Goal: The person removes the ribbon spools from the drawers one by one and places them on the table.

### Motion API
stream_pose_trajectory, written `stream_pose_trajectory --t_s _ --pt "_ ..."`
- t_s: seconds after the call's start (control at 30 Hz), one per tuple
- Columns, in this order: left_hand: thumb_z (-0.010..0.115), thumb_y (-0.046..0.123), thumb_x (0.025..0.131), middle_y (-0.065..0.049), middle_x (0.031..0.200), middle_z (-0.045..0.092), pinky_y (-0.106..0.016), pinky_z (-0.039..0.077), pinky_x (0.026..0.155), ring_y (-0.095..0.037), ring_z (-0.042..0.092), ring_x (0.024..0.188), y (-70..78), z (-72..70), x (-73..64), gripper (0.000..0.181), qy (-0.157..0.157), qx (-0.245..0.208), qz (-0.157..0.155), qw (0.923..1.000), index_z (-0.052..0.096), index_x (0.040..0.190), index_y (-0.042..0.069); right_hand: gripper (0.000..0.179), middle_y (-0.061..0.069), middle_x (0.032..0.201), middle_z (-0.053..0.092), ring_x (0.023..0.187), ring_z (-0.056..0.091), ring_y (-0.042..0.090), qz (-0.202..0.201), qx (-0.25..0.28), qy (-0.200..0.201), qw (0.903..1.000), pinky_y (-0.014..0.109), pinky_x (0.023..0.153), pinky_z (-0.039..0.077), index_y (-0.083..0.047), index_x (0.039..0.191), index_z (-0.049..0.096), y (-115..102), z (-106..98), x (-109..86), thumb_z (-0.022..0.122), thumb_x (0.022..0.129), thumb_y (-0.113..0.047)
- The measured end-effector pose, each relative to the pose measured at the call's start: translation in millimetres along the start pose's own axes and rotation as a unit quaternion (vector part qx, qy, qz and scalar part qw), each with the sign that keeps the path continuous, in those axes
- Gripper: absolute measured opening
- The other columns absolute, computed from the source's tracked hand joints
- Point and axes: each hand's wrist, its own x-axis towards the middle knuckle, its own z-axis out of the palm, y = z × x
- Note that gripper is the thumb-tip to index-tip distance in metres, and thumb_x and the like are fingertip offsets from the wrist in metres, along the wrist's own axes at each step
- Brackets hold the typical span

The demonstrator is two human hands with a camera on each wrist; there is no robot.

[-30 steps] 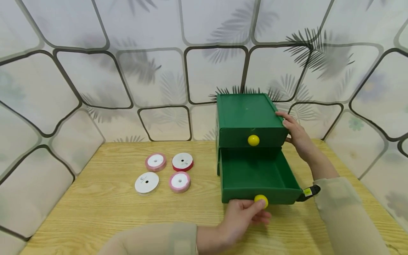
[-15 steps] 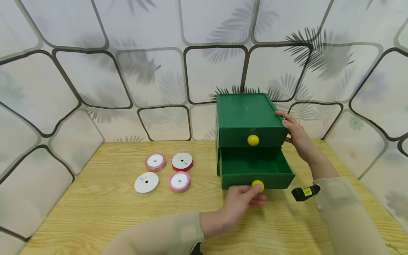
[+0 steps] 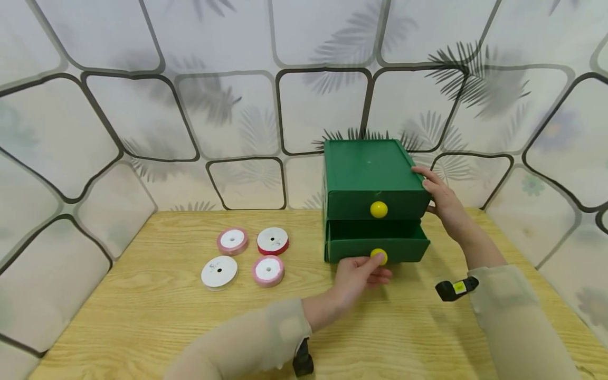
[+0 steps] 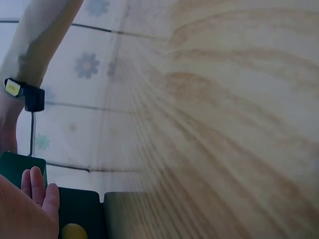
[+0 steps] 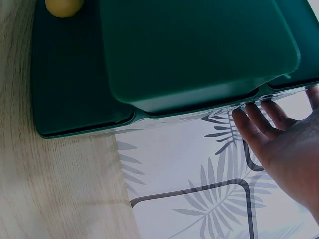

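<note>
A green drawer cabinet (image 3: 368, 163) stands on the table, its lower drawer (image 3: 377, 249) in the head view pulled partway out. My left hand (image 3: 353, 279) has its thumb against that drawer's yellow knob (image 3: 378, 257); the other fingers extend below it. Those fingers look straight in the left wrist view. My right hand (image 3: 444, 203) rests on the cabinet's right side near the top edge, its fingertips (image 5: 240, 117) touching the side wall. The right wrist view shows the drawer jutting out beside another closed front with a yellow knob (image 5: 65, 6). The protruding drawer's visible interior holds nothing.
Several ribbon spools lie left of the cabinet: a pink one (image 3: 232, 240), a red one (image 3: 273, 240), a white one (image 3: 219, 272) and another pink one (image 3: 268, 271). Patterned cloth (image 3: 247, 111) hangs behind the wooden table (image 3: 157, 295).
The lower drawer has slid well back into the cabinet, with my left hand moving forward at its knob. My right hand stays at the cabinet's side. The spools have not moved.
</note>
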Motion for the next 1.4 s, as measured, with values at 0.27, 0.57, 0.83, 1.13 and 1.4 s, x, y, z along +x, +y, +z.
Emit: stream_pose_trajectory --t_s 0.27,0.57,0.83,1.13,1.4 --pt "0.062 0.034 0.096 -0.014 0.089 0.073 -0.043 0.054 0.082 -0.021 0.071 0.083 1.6 -2.8 17.3 0.041 0.017 -0.001 0.002 0.9999 0.069 0.104 -0.005 0.045 0.016 0.159 0.01 0.126 0.034 0.02 0.0 0.004 0.0 1.0 0.051 0.097 0.032 -0.034 0.149 0.033 -1 0 -2.0 0.031 0.105 -0.045" --pt "0.062 0.033 0.096 -0.015 0.088 0.073 -0.048 0.052 0.085 -0.022 0.071 0.084 5.2 -6.3 34.3 0.041 0.036 0.009 0.019 0.9991 0.07 0.103 -0.006 0.046 0.016 0.159 0.009 0.127 0.034 0.018 -0.006 0.011 -0.004 0.9999 0.06 0.101 0.026 -0.034 0.149 0.032 0 2 -2.3 0.032 0.105 -0.045" --pt "0.063 0.035 0.095 -0.013 0.087 0.073 -0.039 0.055 0.08 -0.021 0.071 0.083 3.9 -10.0 41.1 0.043 0.043 0.026 0.026 0.9984 0.071 0.103 -0.007 0.046 0.016 0.159 0.009 0.128 0.033 0.022 -0.008 0.008 -0.001 0.9999 0.062 0.103 0.024 -0.033 0.149 0.032 0 1 -0.9 0.032 0.105 -0.045" --pt "0.064 0.032 0.095 -0.015 0.084 0.072 -0.045 0.053 0.085 -0.033 0.069 0.086 6.9 -15.2 38.6 0.042 0.006 0.073 0.012 0.9973 0.07 0.102 -0.008 0.047 0.015 0.159 0.009 0.129 0.033 0.024 -0.005 0.005 -0.001 1.0 0.061 0.102 0.025 -0.033 0.15 0.032 0 0 -0.9 0.031 0.105 -0.046" --pt "0.065 0.033 0.095 -0.019 0.092 0.072 -0.04 0.055 0.079 -0.033 0.069 0.088 1.8 -33.4 27.7 0.042 -0.031 0.15 -0.012 0.9882 0.071 0.1 -0.008 0.046 0.015 0.159 0.008 0.13 0.031 0.026 -0.004 0.007 -0.002 1.0 0.058 0.101 0.027 -0.034 0.149 0.033 0 0 0.1 0.031 0.105 -0.046"
